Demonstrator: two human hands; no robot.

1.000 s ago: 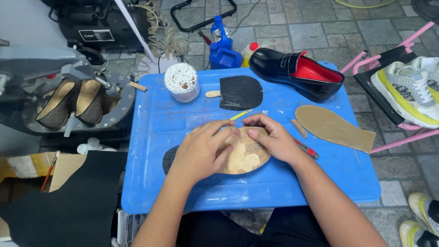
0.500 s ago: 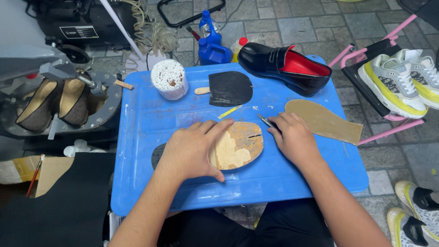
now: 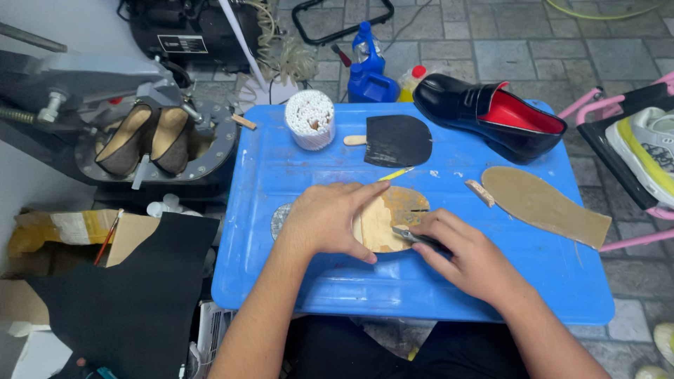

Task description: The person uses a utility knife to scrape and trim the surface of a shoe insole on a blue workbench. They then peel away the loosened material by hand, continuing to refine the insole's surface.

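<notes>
Head view puts us over a blue plastic table point(image 3: 295, 175), where a tan sole piece point(image 3: 386, 217) lies flat near the middle, partly under our palm. Our left hand point(image 3: 330, 221) rests on its left part, fingers pressed together and laid flat, the thumb stretched along the near edge to pin it down. Our right hand point(image 3: 470, 256) pinches a thin dark-handled blade point(image 3: 414, 237) between thumb and forefinger, the other fingers curled in; its tip touches the right edge of the sole piece.

To do this trimming well, we judge that the holding hand should keep its fingertips behind the blade's path, and the cut should run in short, shallow strokes along the edge. Steady downward pressure from the flat palm would stop the piece from sliding on the smooth plastic.

Around us: a long tan insole point(image 3: 540, 207) lies to the right, well apart; a black patch with a wooden stick point(image 3: 397, 140) sits beyond; a black shoe with red lining point(image 3: 491, 116) stands at the far right corner; a white cup of sticks point(image 3: 309, 119) stands at the far left.
</notes>
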